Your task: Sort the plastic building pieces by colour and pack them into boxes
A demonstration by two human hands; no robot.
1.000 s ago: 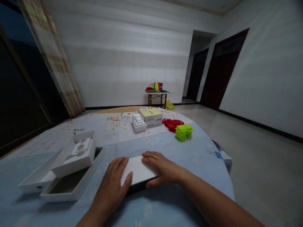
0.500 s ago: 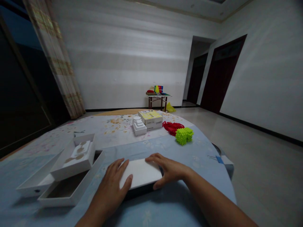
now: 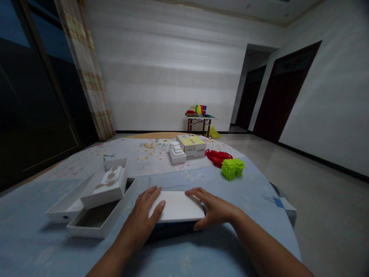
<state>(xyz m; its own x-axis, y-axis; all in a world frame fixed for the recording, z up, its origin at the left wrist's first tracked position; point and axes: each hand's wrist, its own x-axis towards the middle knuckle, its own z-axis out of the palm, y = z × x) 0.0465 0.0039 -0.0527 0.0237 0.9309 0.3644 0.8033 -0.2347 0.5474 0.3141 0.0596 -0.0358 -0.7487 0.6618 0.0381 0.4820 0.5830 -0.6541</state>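
Note:
Right in front of me on the table is a flat, box-like thing with a smooth white top (image 3: 178, 207) and a dark body (image 3: 174, 230) under it; I cannot tell its exact kind. My left hand (image 3: 145, 211) grips its left side, the thumb lying over the white top. At the right end, my right hand (image 3: 215, 209) has its fingers on the far corner and its thumb at the near edge. The white top sits tilted, with its near edge raised from the dark body.
Left of my hands lie open white boxes: a shallow tray (image 3: 69, 209), a deeper tray (image 3: 100, 232) and a cut-out insert (image 3: 112, 181). Farther off are a white stepped block (image 3: 177, 154), a yellow-and-white box (image 3: 192, 147), a red knitted-looking thing (image 3: 216, 157) and a lime-green bumpy thing (image 3: 232, 168).
My view has turned slightly left, so everything sits farther right. Both hands keep their hold, and the white top's near edge appears lifted a little more off the dark body.

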